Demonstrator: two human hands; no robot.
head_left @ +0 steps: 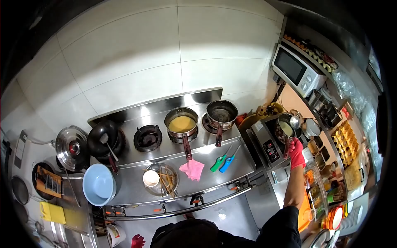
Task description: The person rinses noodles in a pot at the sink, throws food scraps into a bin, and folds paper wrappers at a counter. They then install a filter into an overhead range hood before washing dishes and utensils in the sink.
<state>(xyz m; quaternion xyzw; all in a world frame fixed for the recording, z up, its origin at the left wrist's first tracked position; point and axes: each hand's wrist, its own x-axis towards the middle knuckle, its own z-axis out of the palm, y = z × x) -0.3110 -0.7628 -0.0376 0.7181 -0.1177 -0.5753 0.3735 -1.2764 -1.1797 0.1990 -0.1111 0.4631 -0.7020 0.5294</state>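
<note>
Over at the far right, the right hand [296,153], in a red glove, is clamped on the handle of a small saucepan [286,126] that sits on an induction cooker [266,142] beside the main stove; the arm reaches out and up from a dark sleeve to get there. That grip looks meant to steady the pan on the flat cooker top, since the handle is the one part away from the heat. The saucepan's long axis runs from its round bowl, farther from the person, down through the handle toward the person, so the handle points back at the hand that holds it. A metal ladle [295,121] rests at the pan's rim, its bowl over the pale contents. The left hand [137,241], also red-gloved, hangs low at the bottom edge, apart from everything and holding nothing that shows; its fingers look loosely spread. On the steel counter [231,159] in front of the burners lie a pink cloth [192,169], two lighters [223,159], green and blue, and a glass lid [162,179]. A pan of yellow liquid [181,123] stands on a burner, handle toward the person.
</note>
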